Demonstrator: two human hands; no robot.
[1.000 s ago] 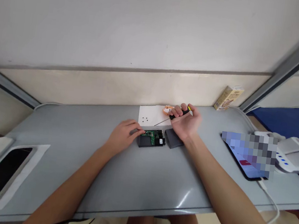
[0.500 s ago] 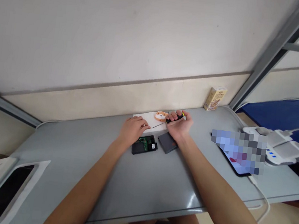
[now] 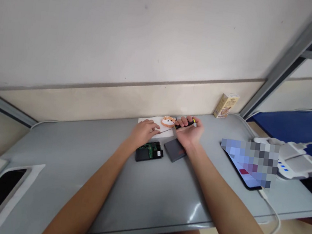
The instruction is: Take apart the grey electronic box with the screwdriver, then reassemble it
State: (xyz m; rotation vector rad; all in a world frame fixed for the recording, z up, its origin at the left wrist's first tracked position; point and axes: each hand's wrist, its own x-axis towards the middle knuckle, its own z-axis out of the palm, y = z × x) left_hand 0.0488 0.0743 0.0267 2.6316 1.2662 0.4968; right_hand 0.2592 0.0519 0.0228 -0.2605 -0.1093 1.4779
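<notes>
My right hand (image 3: 188,131): curled shut around a black screwdriver (image 3: 185,124). My left hand (image 3: 144,132): open, resting on a white card (image 3: 162,133) beyond the circuit board (image 3: 149,151); grey case (image 3: 174,150) just right of the board.

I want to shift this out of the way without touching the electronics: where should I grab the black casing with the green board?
Take the black casing by its long front and back edges, coming from the near side. It lies flat on the grey table, the green circuit board is exposed on top, and the left hand sits just behind.

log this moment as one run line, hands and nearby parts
left hand: on white sheet, behind circuit board | right hand: holds small black screwdriver | nearby: grey casing, orange shiba-face item
</notes>
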